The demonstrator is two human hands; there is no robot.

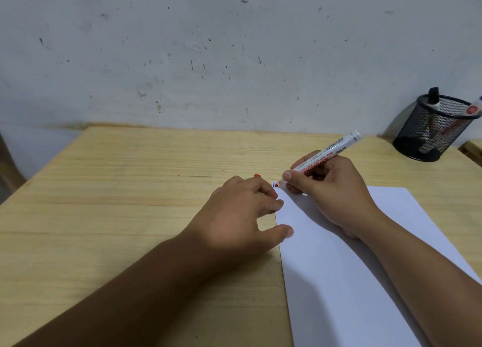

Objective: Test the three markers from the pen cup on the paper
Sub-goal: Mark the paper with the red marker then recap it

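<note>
My right hand point(330, 192) grips an uncapped red marker point(328, 152), white-barrelled, with its red tip touching the top left corner of the white paper point(339, 268). Short dark strokes show on the paper right beside the tip. My left hand point(242, 213) rests at the paper's left edge, thumb and fingertips on the sheet, and its fingers curl around a red cap point(257, 175) that peeks out behind them. A black mesh pen cup point(433, 130) stands at the far right of the table with two markers in it, one black-capped point(433, 98), one white point(473, 110).
The wooden table point(130, 190) meets a stained white wall at the back. A second wooden surface shows at the far right edge behind the cup. Bare tabletop stretches to the left of my hands.
</note>
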